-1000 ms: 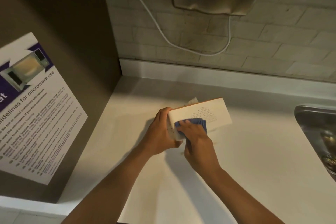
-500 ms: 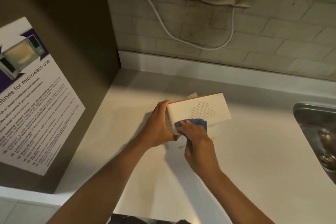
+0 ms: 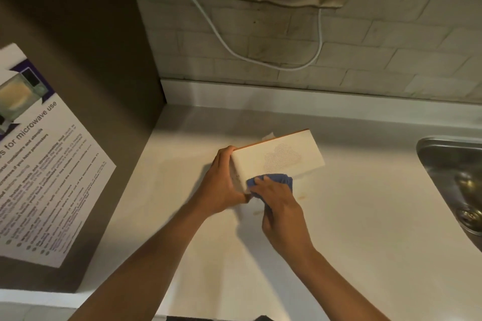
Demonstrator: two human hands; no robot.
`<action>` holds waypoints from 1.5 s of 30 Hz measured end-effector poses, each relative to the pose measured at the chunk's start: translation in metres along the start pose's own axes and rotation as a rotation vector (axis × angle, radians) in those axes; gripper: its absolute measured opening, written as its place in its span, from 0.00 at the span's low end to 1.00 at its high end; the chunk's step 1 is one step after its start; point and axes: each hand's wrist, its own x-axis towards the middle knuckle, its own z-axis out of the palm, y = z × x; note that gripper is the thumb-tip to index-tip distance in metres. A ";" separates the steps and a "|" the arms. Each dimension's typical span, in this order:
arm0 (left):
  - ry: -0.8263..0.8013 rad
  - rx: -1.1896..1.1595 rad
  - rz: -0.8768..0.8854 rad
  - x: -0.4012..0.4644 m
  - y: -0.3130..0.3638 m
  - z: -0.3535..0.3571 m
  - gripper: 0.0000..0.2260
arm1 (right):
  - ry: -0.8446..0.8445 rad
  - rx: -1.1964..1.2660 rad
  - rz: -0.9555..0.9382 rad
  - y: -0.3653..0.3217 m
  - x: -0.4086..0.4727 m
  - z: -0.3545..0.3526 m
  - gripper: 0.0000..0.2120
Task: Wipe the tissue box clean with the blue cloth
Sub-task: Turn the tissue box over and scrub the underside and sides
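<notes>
The left hand (image 3: 221, 185) is gripping the tissue box (image 3: 279, 159) tilted on the countertop (image 3: 365, 216); the right hand (image 3: 279, 203) is pressing the blue cloth (image 3: 271, 181) against its lower edge. Excess pressure is likely denting the cardboard or slipping it free
</notes>
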 end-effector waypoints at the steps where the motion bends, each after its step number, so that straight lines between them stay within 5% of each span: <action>1: 0.007 0.003 -0.005 -0.001 0.001 -0.001 0.48 | 0.061 0.013 0.032 0.007 0.000 -0.003 0.24; 6: 0.023 0.046 -0.020 -0.003 0.003 -0.002 0.49 | 0.299 0.077 0.230 0.028 0.018 -0.018 0.19; 12: 0.033 0.061 -0.018 -0.002 0.004 -0.001 0.49 | 0.488 0.252 0.450 0.023 0.016 0.007 0.23; 22: 0.055 0.011 -0.070 -0.001 0.004 0.000 0.48 | 0.389 0.490 0.284 -0.011 -0.011 0.041 0.21; 29: 0.059 -0.007 -0.056 -0.004 0.007 -0.001 0.48 | 0.645 0.571 0.546 0.002 0.018 0.010 0.17; 35: 0.070 -0.039 -0.059 -0.003 0.006 0.001 0.49 | 0.472 0.479 0.362 -0.008 0.001 0.031 0.18; 40: 0.052 -0.018 -0.062 -0.003 0.005 0.002 0.49 | 0.235 0.110 0.068 0.004 -0.005 0.020 0.24; 45: 0.041 -0.028 -0.045 -0.003 0.005 0.003 0.45 | 0.094 -0.120 0.071 -0.008 0.019 0.018 0.23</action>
